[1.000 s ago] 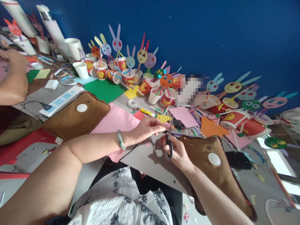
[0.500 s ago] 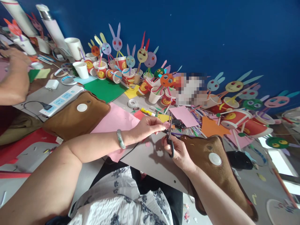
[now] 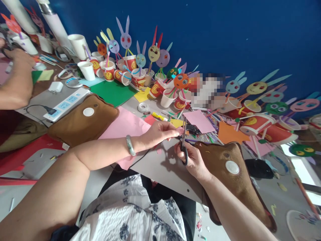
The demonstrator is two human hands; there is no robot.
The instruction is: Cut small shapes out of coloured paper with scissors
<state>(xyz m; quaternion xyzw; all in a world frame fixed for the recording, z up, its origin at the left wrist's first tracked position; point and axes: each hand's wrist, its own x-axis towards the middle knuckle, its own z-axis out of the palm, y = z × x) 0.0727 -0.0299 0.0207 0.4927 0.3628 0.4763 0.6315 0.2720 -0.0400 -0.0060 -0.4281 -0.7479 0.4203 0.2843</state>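
My right hand (image 3: 191,159) is closed around the black handles of a pair of scissors (image 3: 185,147), whose blades point away from me, up toward the wall. My left hand (image 3: 160,134) pinches a small pink piece of paper (image 3: 180,130) between thumb and fingers, right beside the blades. Whether the blades touch the paper is hard to tell. On the table below lies a small pink paper disc (image 3: 159,151). A pink sheet (image 3: 125,125) spreads left of my left hand, and a pink square (image 3: 199,121) lies beyond the scissors.
Brown cushions (image 3: 82,120) lie on both sides. Paper cups (image 3: 86,70) and rabbit-faced paper figures (image 3: 125,40) line the blue wall. A power strip (image 3: 67,103), green sheet (image 3: 112,93), glue stick (image 3: 159,116) and black mouse (image 3: 258,168) are on the table. Another person's arm (image 3: 17,77) is at far left.
The view has shifted slightly. My hands keep nearly the same pose, with the scissors and pink paper still together. The other person's hand at the left has moved a little.
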